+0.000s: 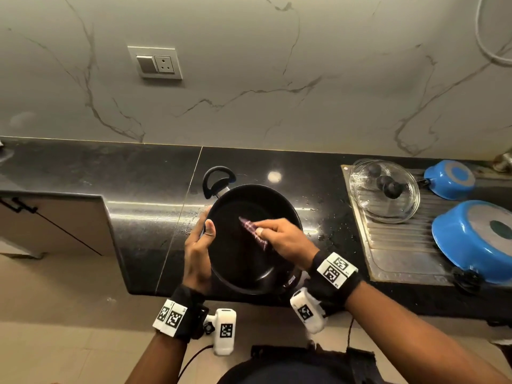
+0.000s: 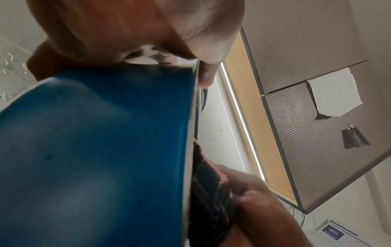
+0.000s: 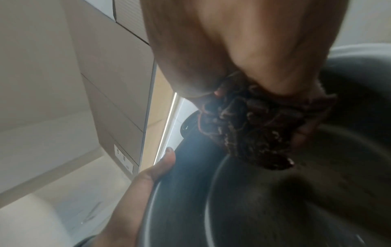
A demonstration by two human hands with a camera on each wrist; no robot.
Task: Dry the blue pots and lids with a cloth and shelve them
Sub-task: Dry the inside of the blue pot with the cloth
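Pretty clearly a home kitchen. There's a black granite counter with a steel drainboard at its right end, holding glass lids and upturned blue pots. Marble-look wall with a switch and socket plate behind the counter, cabinet doors below its left end, and overhead cupboards above it.

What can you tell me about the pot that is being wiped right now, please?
The pot is round, with a dark, smooth inside and a blue outer wall, plain in the left wrist view. A black loop handle sticks out on its far side. It is tilted over the wet black counter. The left hand grips its rim; the right hand presses a dark reddish cloth inside.
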